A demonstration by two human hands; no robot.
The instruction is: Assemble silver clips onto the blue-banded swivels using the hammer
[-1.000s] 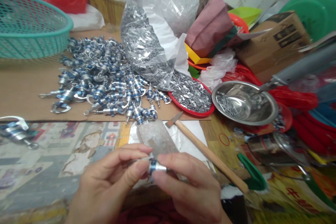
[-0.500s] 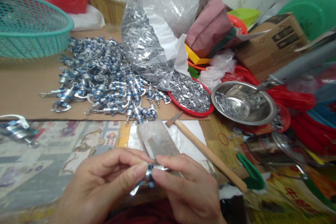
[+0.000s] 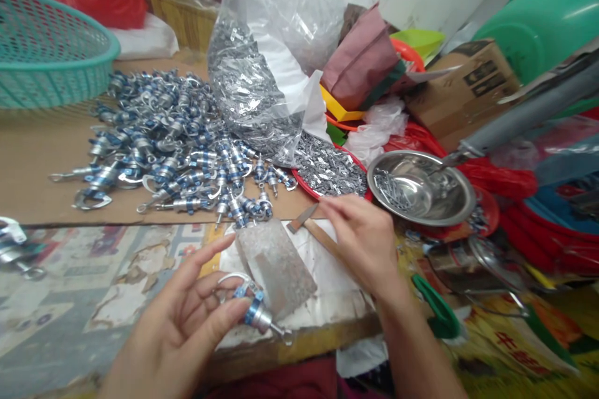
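My left hand [image 3: 187,318] pinches a blue-and-silver metal hook fitting [image 3: 257,312] between thumb and fingers. The fitting's curved hook points up and its rod with an eye points down to the right. My right hand [image 3: 360,237] is over the handle of a hammer [image 3: 322,240], fingertips drawn together by the front rim of a red plate [image 3: 304,186] full of small flat metal pieces [image 3: 330,165]. Whatever those fingertips hold, if anything, is hidden. A worn metal block [image 3: 276,268] lies between my hands.
Many similar fittings are heaped on cardboard [image 3: 28,168] at the back left, beside a turquoise basket [image 3: 51,81]. A clear bag [image 3: 253,87] of metal pieces leans behind the plate. At right stands a steel bowl [image 3: 435,212] with pins; one fitting lies far left.
My right hand has left the fitting and moved up and right to the hammer and red plate. My left hand keeps the fitting, now turned with its eye to the lower right.
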